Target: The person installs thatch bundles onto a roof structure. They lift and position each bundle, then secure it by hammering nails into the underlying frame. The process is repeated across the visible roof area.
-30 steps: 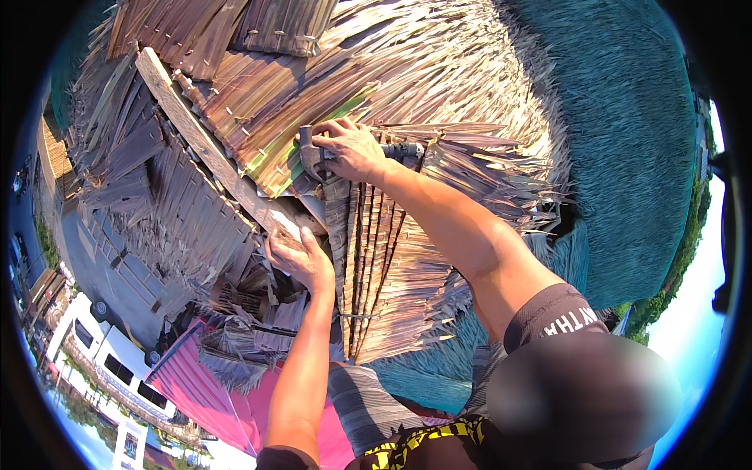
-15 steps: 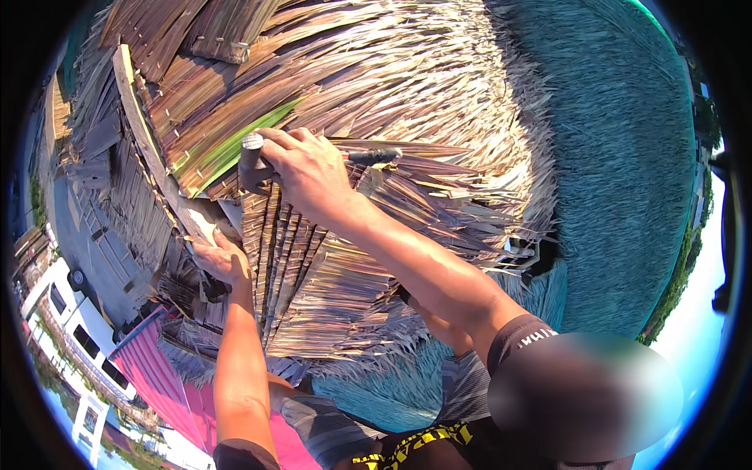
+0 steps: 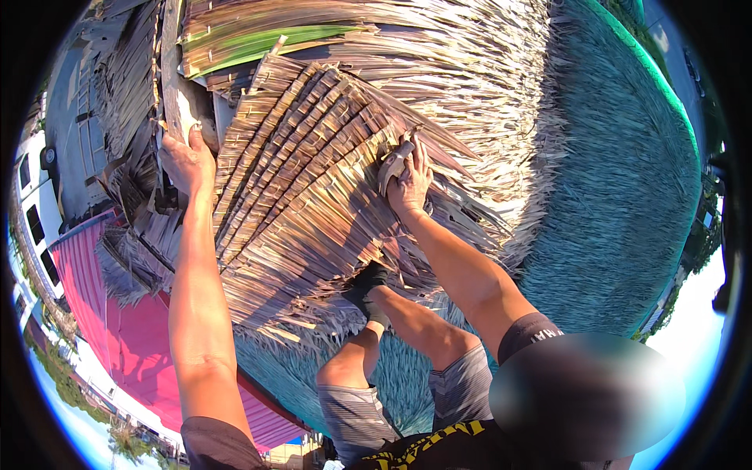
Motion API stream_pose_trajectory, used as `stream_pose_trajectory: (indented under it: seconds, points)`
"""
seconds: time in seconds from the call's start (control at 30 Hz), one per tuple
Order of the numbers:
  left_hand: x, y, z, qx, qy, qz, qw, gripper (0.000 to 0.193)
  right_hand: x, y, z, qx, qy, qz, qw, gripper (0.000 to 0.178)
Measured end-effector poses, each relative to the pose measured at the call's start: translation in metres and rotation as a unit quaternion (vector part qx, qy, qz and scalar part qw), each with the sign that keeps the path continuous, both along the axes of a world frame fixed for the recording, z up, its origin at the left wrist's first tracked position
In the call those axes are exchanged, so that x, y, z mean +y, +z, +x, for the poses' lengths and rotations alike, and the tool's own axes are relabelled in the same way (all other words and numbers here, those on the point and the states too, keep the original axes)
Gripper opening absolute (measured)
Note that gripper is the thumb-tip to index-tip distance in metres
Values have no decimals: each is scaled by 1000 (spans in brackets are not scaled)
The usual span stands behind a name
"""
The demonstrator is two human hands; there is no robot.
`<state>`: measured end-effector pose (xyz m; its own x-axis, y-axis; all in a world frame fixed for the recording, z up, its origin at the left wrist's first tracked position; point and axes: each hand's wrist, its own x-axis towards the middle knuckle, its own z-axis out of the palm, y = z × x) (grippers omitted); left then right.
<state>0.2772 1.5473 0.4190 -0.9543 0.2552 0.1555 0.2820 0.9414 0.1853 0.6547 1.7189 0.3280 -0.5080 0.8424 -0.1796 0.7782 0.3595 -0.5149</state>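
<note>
Hammer point(image 3: 395, 164) and right hand point(image 3: 413, 182) have shifted away from the green leaf strip point(image 3: 274, 45) to the right side of the thatch panels point(image 3: 290, 149). On my feed, right hand holds hammer, left point(image 3: 188, 160) clasps wooden beam point(image 3: 170, 63). Panels already overlapped, fanned, brown, stitched; ragged thatch point(image 3: 129, 262) lower left looks unfinished, I'd judge.

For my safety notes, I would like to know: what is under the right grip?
A hammer is partly under the right grip; its head shows on the left side. Dried-leaf thatch lies around them. Most of the handle, and what lies directly beneath, is covered.
</note>
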Motion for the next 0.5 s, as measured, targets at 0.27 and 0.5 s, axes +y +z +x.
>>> stream_pose_trajectory:
  seconds: [0.27,0.5]
  points:
    - [-1,0,-8,-35,12,-10,999,66,0,-23,2,-14,18,49,999,67]
    - [2,1,3,14,10,8,1000,61,-1,-35,1,19,15,62,998,64]
